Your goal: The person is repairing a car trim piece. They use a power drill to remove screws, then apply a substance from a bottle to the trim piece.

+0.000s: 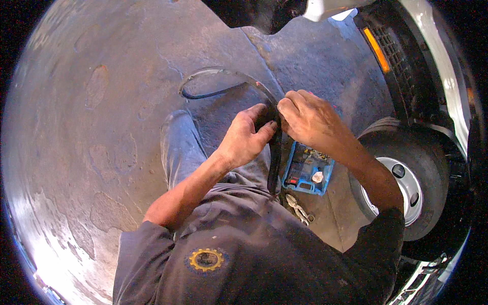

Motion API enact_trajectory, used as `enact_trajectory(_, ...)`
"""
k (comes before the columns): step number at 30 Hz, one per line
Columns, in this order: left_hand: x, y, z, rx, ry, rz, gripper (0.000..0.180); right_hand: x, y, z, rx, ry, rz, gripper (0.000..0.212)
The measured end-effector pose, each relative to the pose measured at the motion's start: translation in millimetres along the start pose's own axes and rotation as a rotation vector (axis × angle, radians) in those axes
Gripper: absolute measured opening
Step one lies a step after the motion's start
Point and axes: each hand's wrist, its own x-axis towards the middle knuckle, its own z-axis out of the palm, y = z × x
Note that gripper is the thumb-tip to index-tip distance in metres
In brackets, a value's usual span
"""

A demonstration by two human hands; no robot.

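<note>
A long black flexible strip (274,168), perhaps rubber trim, runs up from beside my lap and bends away in a loop over the floor. A small red mark shows on its upper part. My left hand (245,133) is closed on the strip, its thumb lying along the near face. Just to the right, my right hand (307,116) has its fingers curled and pinched against the strip's edge. What lies between those fingertips is hidden, so I cannot tell whether they hold anything besides the strip.
Below my right forearm lies an open blue tool case (308,186) with small parts in it. Pliers (297,207) rest on the concrete floor (101,117) near my right side. A vehicle wheel (406,188) stands at the right, and dark bodywork (264,12) overhangs the top.
</note>
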Motion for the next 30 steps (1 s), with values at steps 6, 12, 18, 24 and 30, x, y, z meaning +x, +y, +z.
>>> enact_trajectory(6, -10, 3, -7, 0.035, -0.056, -0.080, 0.020, -4, -5, 15, 0.101, 0.009, 0.043, 0.018)
enact_trajectory(12, -11, 1, -4, -0.093, -0.125, -0.099, 0.022, -15, -13, 21, 0.200, 0.014, 0.170, 0.018)
enact_trajectory(18, 4, 6, 3, -0.131, -0.085, -0.056, 0.021, -20, -7, 14, 0.441, 0.106, 0.276, 0.015)
enact_trajectory(24, 17, -15, 5, -0.257, 0.084, 0.012, 0.017, -21, 1, 17, 0.447, 0.161, 0.272, 0.033)
enact_trajectory(30, 16, -4, -2, -0.338, 0.270, -0.034, 0.014, -22, -14, 26, 0.671, 0.292, 0.576, 0.042)
